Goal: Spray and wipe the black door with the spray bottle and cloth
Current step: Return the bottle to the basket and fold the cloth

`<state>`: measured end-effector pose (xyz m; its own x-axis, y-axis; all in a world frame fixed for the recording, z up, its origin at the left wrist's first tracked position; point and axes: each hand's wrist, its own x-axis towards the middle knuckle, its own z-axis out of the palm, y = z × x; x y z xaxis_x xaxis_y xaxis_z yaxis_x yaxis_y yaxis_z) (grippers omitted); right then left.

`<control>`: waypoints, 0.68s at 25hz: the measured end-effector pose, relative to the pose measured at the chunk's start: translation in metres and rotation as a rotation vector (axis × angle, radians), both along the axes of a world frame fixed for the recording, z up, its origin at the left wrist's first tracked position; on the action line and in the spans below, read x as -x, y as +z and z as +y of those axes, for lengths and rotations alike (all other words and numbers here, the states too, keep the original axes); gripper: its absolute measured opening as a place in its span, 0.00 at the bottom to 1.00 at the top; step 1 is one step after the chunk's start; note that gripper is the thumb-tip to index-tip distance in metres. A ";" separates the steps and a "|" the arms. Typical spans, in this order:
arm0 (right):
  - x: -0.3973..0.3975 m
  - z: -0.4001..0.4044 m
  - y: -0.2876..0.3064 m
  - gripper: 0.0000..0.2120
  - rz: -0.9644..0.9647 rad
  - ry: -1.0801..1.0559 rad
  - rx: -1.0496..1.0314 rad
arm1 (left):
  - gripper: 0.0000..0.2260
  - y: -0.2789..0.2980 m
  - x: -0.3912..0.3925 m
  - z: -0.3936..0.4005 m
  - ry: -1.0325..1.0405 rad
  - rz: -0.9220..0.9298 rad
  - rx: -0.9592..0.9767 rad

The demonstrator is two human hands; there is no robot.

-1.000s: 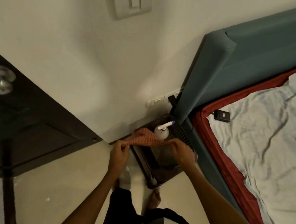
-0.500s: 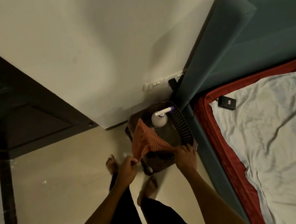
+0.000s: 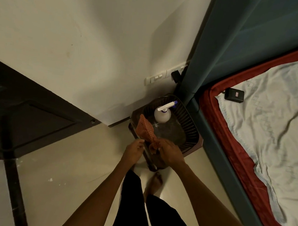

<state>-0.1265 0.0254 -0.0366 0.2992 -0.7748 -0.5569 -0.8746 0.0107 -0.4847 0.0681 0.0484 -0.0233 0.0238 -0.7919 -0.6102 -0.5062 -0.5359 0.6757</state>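
- Both hands are on the cloth: the right hand has its fingers curled round a bunched end of it, and the left hand pinches the near edge just beside, so the two hands sit close together over the near rim of the stool.
- The cloth is an orange checked piece (partly bunched, partly fanned upward), draped from the hands up over the near left of the stool's top.
- Just beyond it the spray bottle stands upright on the far part of the same top, its white nozzle pointing right and away, apart from the cloth and touched by neither hand.
- To the left, well apart from both hands, the black door stands ajar against the wall; whether its surface is wet or dry cannot be told in this light.
- To the right runs the bed, with a small black device lying on the sheet.
- Judgement: the task looks to be at either end, with both tools at the stool. No spraying or wiping is under way.
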 end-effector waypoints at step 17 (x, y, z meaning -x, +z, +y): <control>0.050 0.014 -0.011 0.14 0.209 0.192 0.096 | 0.05 -0.043 0.050 0.049 -0.451 -0.356 0.386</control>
